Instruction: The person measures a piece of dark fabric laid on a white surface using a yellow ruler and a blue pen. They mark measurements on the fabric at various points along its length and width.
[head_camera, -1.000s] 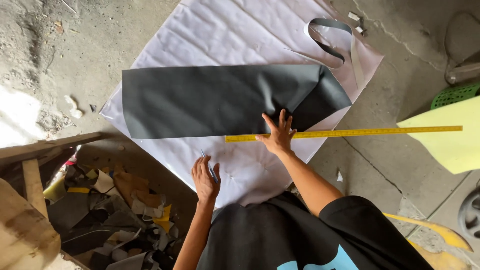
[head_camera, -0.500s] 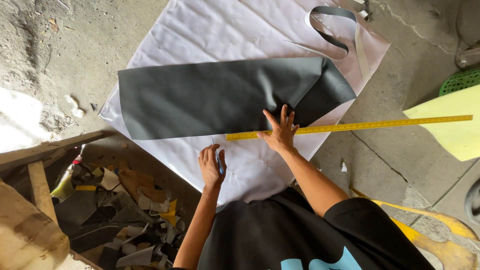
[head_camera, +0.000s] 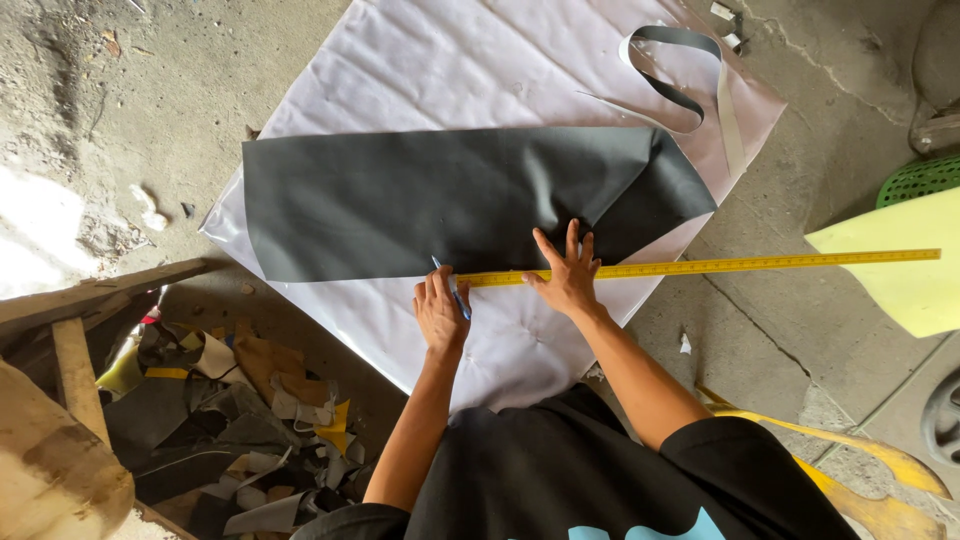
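A dark grey sheet of material (head_camera: 440, 200) lies flat on a white sheet (head_camera: 450, 70) spread over the concrete floor. A long yellow ruler (head_camera: 720, 266) runs along the dark sheet's near edge. My right hand (head_camera: 567, 272) presses the ruler down with fingers spread. My left hand (head_camera: 441, 310) holds a blue pen (head_camera: 452, 290) with its tip at the ruler's left end, on the sheet's edge.
A grey and white strip (head_camera: 680, 75) curls at the white sheet's far right. Scrap offcuts (head_camera: 240, 410) are piled at lower left beside wooden planks (head_camera: 70, 370). Yellow foam (head_camera: 900, 270) and a green basket (head_camera: 920, 180) sit at right.
My left hand has moved up from the white sheet to the ruler's left end, bringing the pen to the dark sheet's edge. My right hand stays on the ruler.
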